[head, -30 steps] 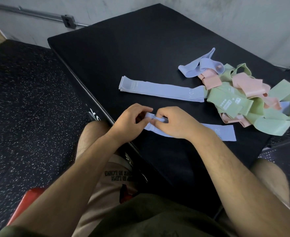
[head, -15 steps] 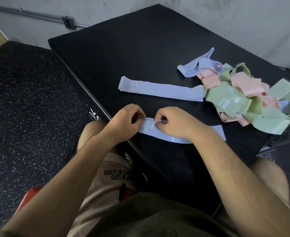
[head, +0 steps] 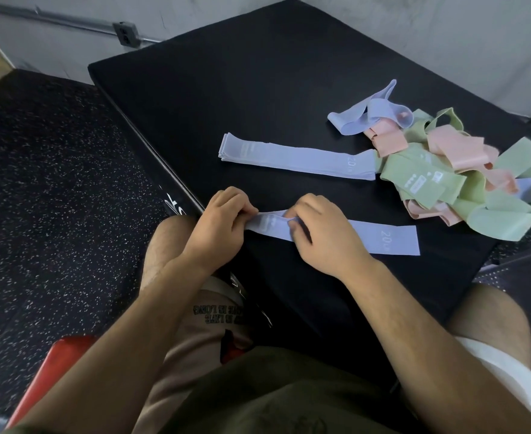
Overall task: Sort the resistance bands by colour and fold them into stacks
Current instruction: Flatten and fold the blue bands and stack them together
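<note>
- Head view: your left hand [head: 223,227] pinches the left end of a flat lavender elastic resistance band [head: 367,238]. The fingers are curled together on it, at the near-left edge of the black padded platform [head: 257,89].
- Your right hand [head: 323,236] sits just right of the left one, fingers curled down and clamped on the same band. The rest of the band lies flat toward the right, with the "20" print near that end.
- Looks like you're squaring the end before stacking. Match both layers edge to edge, then slide the right hand rightward to press out any twist.
- The flat stack of lavender bands [head: 295,159] lies farther out, parallel to the held band and apart from it. Lay this one on top, ends flush and print facing the same way.
- The tangled pile of green, pink and lavender bands [head: 464,170] is far right, and the stack's right end meets it. Risk: placing carelessly could drag a green band onto the stack.
</note>
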